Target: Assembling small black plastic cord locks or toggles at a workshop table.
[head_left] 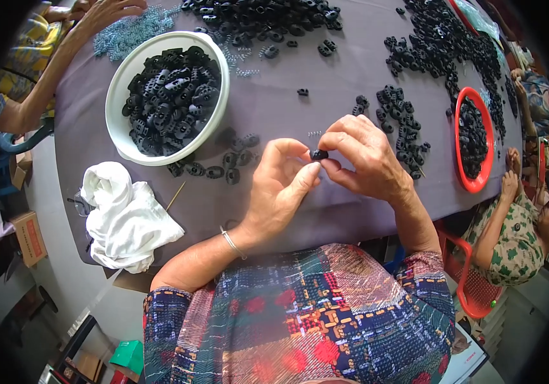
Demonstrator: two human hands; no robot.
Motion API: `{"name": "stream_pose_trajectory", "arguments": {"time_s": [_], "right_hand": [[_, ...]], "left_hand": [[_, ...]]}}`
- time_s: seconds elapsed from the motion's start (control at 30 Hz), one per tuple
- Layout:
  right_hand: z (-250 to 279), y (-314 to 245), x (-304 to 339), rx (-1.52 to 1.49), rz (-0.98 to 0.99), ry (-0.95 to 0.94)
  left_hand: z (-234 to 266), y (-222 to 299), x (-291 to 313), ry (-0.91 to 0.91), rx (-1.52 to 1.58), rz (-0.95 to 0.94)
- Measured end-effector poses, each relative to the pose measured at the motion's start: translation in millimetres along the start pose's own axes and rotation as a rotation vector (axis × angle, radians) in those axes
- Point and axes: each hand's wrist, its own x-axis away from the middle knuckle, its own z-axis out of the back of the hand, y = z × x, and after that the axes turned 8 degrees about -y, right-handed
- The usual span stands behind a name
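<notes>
Between the fingertips of both my hands is a small black plastic cord lock, above the table. My left hand, with a bangle at the wrist, pinches its left side between thumb and finger. From the right, the thumb and forefinger of my right hand close on it. Just beyond, a small metal spring lies on the cloth. Loose cord locks are spread to the right of my right hand, and several more lie left of my left hand. The fingers partly cover the held piece.
A white basin full of black parts stands at left, a white cloth and thin stick nearer me. A red basin sits right. Black heaps and springs lie far. Co-workers' arms reach in from both sides.
</notes>
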Motion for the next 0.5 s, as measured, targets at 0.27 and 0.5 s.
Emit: {"name": "stream_pose_trajectory", "arguments": {"time_s": [0.27, 0.5], "right_hand": [[-0.4, -4.9, 20.3, -0.029, 0.006, -0.048], [2.4, 3.4, 21.9, -0.543, -0.076, -0.063]], "left_hand": [[8.7, 14.7, -4.1, -0.197, -0.121, 0.269], [7.7, 27.8, -5.2, -0.172, -0.156, 0.328]]}}
